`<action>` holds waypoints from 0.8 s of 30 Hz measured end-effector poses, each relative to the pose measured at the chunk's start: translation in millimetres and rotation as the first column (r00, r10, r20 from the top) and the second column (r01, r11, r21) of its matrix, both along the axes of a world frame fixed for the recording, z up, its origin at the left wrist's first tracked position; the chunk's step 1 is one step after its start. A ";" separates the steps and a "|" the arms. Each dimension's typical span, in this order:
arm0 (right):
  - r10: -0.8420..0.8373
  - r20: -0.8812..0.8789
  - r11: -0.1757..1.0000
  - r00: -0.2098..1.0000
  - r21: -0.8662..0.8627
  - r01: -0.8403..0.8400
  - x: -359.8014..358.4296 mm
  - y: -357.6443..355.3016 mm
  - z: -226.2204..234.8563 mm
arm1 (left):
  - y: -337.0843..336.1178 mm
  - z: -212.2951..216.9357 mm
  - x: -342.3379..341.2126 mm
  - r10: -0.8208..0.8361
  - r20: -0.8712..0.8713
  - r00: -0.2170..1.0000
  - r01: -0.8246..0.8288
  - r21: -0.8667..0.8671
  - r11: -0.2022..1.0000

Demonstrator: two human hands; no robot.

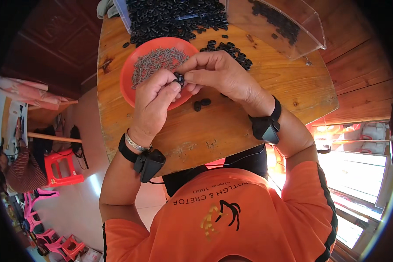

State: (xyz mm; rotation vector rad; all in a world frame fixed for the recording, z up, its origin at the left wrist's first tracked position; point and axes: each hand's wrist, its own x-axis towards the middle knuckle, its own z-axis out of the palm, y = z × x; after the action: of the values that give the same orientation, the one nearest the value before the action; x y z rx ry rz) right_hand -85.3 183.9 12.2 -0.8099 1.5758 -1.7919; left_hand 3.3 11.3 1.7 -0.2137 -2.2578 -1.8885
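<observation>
1. While the orange dish (131, 65) of small grey screws (157, 61) sits at nine o'clock of the hands, the left hand (155, 102) pinches a small black part (179, 79) between thumb and forefinger.
2. At three o'clock, the right hand (218, 74) pinches the same part from the other side; this looks like a fitting step, calling for steady alignment.
3. Loose black rings (231, 50) lie at twelve o'clock on the wooden table (257, 109).

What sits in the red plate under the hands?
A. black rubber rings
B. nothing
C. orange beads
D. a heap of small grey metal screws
D: the red plate holds a heap of grey screws, while the black rings lie in a clear tray and loose on the wooden table.
</observation>
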 end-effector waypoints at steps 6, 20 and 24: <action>0.053 0.055 0.998 0.997 0.025 -0.055 -2.2 1.2 0.7 | -5.6 -2.2 -1.0 -0.099 0.063 0.993 0.088 0.167 0.982; 0.016 0.134 0.999 0.991 0.046 -0.022 -0.5 0.1 1.7 | -12.8 2.1 -3.4 -0.076 -0.153 0.985 0.043 -0.209 0.977; 0.001 0.140 0.999 0.990 0.043 -0.007 -1.2 0.1 -0.9 | -7.9 4.0 -4.6 -0.067 -0.191 0.979 0.024 -0.223 0.975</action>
State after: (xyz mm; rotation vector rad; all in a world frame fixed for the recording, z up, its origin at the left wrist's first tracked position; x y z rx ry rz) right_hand -86.5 184.0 11.3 -0.6517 1.5147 -1.7657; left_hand -1.3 3.4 5.7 -0.4674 -2.3374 -1.5568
